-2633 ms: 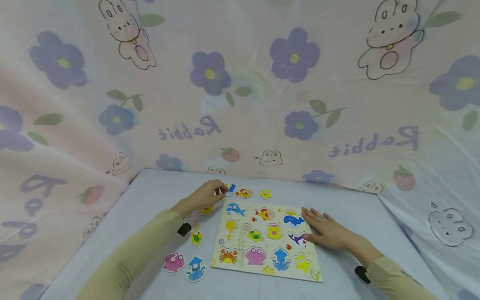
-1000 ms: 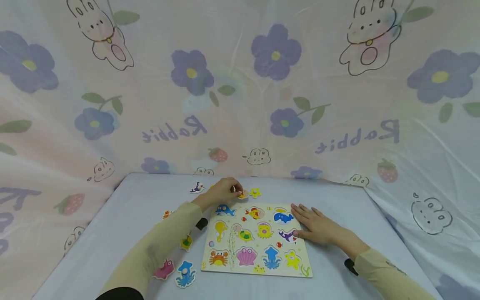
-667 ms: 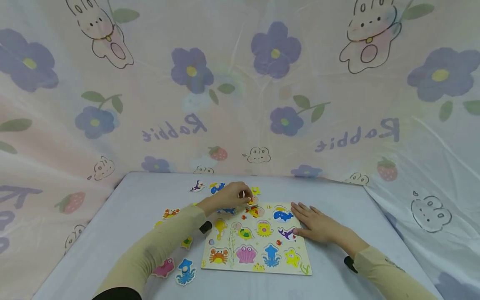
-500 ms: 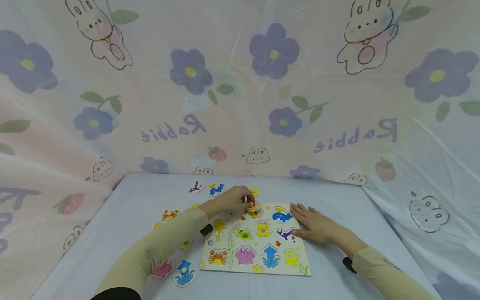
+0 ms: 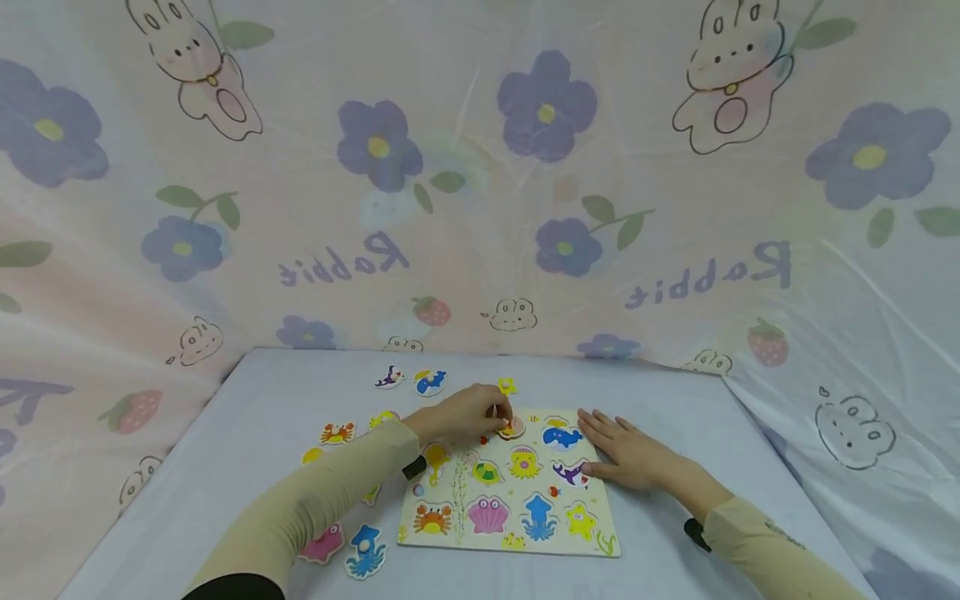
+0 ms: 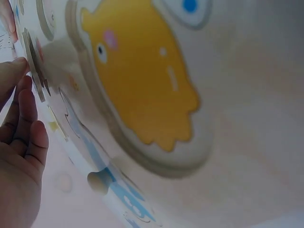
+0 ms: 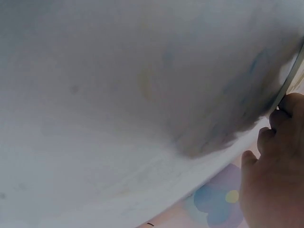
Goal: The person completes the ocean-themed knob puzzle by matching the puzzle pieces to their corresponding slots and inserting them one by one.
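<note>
My left hand [image 5: 468,414] pinches a small red-and-yellow fish puzzle piece [image 5: 513,428] right over the fish picture at the top of the pale puzzle board [image 5: 551,547]. In the left wrist view the thumb and fingers of the left hand [image 6: 21,156] meet at the thin edge of the piece [image 6: 34,64], which stands tilted close to the board. A dolphin piece with a wooden knob [image 6: 97,182] lies in the board nearby, beside the yellow seahorse picture [image 6: 137,71]. My right hand [image 5: 626,450] rests with fingers spread on the board's right edge.
Loose knobbed pieces lie around the board: a starfish [image 5: 507,386] behind it, a whale [image 5: 431,382] and purple shark [image 5: 389,377] at the back left, a crab [image 5: 337,432], pink shell [image 5: 324,544] and squid [image 5: 366,552] to the left. A printed curtain [image 5: 465,208] hangs behind the table.
My left hand has moved right from beside the whale piece, taken the fish piece from behind the board and brought it toward me over the board. The right hand has stayed put.
</note>
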### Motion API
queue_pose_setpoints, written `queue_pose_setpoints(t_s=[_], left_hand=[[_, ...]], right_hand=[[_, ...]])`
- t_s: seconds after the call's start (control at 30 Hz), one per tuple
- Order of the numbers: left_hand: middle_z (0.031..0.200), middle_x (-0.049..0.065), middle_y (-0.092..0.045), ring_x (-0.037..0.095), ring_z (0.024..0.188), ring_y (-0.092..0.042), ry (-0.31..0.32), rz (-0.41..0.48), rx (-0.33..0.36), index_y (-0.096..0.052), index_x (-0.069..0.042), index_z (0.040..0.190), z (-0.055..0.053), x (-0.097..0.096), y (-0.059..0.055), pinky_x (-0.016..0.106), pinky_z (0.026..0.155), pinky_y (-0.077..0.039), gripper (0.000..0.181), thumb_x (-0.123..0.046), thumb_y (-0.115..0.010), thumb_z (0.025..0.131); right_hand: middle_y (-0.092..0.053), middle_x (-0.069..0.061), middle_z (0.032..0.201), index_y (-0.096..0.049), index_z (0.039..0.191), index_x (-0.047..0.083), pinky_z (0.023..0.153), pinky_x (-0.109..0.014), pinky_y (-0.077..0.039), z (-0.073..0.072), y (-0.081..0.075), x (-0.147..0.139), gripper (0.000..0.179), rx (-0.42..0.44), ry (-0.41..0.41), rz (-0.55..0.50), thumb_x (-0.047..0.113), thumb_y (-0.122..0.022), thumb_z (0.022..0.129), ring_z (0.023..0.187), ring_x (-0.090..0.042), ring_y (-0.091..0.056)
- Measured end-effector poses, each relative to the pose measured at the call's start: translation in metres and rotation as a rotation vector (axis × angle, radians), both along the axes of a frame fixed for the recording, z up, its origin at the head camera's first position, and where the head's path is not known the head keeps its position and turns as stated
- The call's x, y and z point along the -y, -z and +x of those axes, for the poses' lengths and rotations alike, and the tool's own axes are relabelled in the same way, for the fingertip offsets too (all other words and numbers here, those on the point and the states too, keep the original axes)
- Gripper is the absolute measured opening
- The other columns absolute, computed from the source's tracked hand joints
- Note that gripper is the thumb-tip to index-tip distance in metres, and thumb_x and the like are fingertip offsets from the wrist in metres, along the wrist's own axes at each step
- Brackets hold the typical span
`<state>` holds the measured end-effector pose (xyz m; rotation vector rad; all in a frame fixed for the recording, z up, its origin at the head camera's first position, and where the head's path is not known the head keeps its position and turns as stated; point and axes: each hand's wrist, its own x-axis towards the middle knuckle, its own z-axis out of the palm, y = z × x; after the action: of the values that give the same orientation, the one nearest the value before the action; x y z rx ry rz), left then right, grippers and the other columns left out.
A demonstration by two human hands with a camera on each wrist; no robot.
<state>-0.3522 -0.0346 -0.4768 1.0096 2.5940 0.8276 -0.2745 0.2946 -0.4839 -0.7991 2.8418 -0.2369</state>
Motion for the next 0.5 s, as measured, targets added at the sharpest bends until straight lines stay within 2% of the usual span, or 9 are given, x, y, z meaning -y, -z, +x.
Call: queue_pose_setpoints(t_s=[0.23,0.5], left_hand=[[0.097,-0.012,-0.062,0.008,0.086,-0.056,0.008,-0.024,0.011,-0.073,-0.024,0.103,0.0022,-0.0033,-0.0046,0.022,0.076,-0.050,0.004,-0.021,-0.071,0.101],[0.096,-0.013,-0.062,0.006,0.086,-0.057,0.018,-0.059,0.001,-0.073,-0.024,0.103,-0.0021,-0.0033,0.0003,0.021,0.076,-0.051,0.003,-0.024,-0.072,0.101]], right_hand=[[-0.023,-0.014,0.171,-0.030,0.162,0.004,0.123,-0.063,-0.017,0.0014,-0.0020,0.0001,0.089,-0.008,-0.005,-0.005,0.063,-0.056,0.100,0.156,-0.041,-0.021],[-0.023,-0.015,0.170,-0.030,0.162,0.004,0.122,-0.065,-0.017,0.0015,-0.0030,0.0014,0.090,0.000,-0.010,-0.005,0.063,-0.055,0.100,0.155,-0.043,-0.021]])
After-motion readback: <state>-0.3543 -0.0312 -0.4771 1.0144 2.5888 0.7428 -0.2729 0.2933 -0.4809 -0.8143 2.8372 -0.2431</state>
